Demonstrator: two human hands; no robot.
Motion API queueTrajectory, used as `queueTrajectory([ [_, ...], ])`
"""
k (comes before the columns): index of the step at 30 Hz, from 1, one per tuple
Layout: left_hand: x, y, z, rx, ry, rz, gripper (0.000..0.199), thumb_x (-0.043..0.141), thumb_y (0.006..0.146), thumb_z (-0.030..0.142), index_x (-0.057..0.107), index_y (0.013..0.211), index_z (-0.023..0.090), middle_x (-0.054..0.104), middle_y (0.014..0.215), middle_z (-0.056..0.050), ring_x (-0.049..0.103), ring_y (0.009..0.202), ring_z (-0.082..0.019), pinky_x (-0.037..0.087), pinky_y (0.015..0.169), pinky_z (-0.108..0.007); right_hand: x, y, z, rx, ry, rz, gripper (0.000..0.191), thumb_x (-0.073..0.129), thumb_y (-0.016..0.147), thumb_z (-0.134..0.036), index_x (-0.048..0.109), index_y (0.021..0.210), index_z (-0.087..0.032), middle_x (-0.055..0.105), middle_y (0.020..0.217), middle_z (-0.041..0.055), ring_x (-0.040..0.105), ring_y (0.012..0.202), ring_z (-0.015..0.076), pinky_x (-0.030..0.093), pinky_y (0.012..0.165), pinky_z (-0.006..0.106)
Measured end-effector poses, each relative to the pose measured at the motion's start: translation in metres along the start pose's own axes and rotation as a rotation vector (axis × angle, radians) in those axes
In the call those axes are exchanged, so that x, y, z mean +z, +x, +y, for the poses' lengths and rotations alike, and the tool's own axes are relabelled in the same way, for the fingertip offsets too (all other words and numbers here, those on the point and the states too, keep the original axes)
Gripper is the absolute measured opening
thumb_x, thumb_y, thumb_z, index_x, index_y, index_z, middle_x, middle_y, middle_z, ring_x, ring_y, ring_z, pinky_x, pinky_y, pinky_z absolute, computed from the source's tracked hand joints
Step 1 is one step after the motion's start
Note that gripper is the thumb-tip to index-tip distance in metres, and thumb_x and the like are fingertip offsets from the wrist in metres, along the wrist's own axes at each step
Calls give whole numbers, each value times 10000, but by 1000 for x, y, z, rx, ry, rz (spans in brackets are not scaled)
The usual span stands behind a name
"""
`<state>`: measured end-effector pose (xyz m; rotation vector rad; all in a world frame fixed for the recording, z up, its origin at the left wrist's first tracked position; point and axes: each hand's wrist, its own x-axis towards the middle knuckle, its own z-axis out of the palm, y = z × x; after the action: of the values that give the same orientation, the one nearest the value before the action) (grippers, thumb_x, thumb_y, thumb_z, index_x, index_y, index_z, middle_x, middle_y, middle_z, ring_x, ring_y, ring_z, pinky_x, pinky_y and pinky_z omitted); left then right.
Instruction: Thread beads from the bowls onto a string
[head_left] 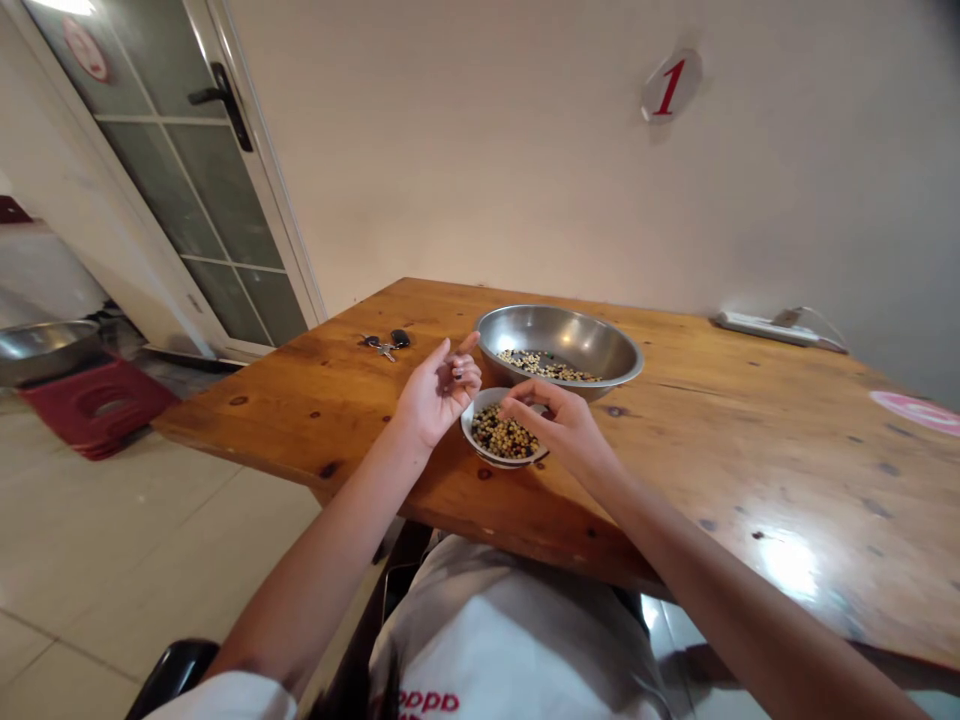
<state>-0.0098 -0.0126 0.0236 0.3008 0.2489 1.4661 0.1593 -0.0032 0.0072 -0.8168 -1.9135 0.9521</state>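
A small white bowl of mixed yellow and dark beans stands near the table's front edge. Behind it is a wide steel bowl with more beans spread on its bottom. My left hand is raised at the small bowl's left, palm up, fingers partly curled; a dark bean-like speck shows at its fingers. Over the right side of the small bowl hovers my right hand, thumb and fingertips brought together; whatever is between them is too small to make out.
A bunch of keys lies on the wooden table, left of the steel bowl. A white power strip sits at the back right by the wall. A red stool stands on the floor at left.
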Motion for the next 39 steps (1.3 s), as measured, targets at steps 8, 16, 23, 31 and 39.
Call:
queueTrajectory([
  [8, 6, -2, -7, 22, -66, 112, 292, 383, 944, 192, 572, 1091, 25, 633, 745, -97, 640, 735, -126, 539, 679, -188, 1, -3, -7, -61, -18, 26, 144, 582, 831, -340, 607, 829, -198, 620, 705, -3, 537, 651, 118, 379, 584, 238],
  [16, 28, -8, -30, 123, 70, 77, 379, 364, 953, 251, 559, 1180, 20, 695, 909, -118, 668, 921, -174, 519, 818, -231, 8, -4, -11, -63, -122, -11, 183, 568, 821, -325, 597, 740, -164, 535, 596, -21, 418, 534, 90, 319, 513, 235],
  [23, 32, -11, -37, 165, 11, 159, 335, 357, 944, 194, 596, 1124, 43, 691, 869, -102, 674, 852, -134, 521, 804, -209, 7, -6, -19, -28, -39, -127, 156, 524, 822, -277, 531, 703, -176, 516, 636, -23, 423, 567, 93, 342, 536, 231],
  [31, 42, 23, -63, 318, -31, 274, 255, 394, 879, 107, 648, 913, 108, 669, 958, -75, 623, 1058, -130, 493, 834, -159, 16, 0, 2, -85, -54, 277, 210, 501, 841, -261, 415, 657, -209, 451, 589, -45, 399, 560, 95, 337, 546, 238],
  [39, 37, 21, -66, 314, 24, 159, 292, 398, 888, 142, 623, 1069, 98, 623, 1179, -91, 532, 1209, -159, 477, 861, -141, 16, -4, 5, -217, 135, 365, 212, 477, 883, -306, 399, 700, -233, 411, 584, -56, 379, 491, 90, 329, 486, 241],
])
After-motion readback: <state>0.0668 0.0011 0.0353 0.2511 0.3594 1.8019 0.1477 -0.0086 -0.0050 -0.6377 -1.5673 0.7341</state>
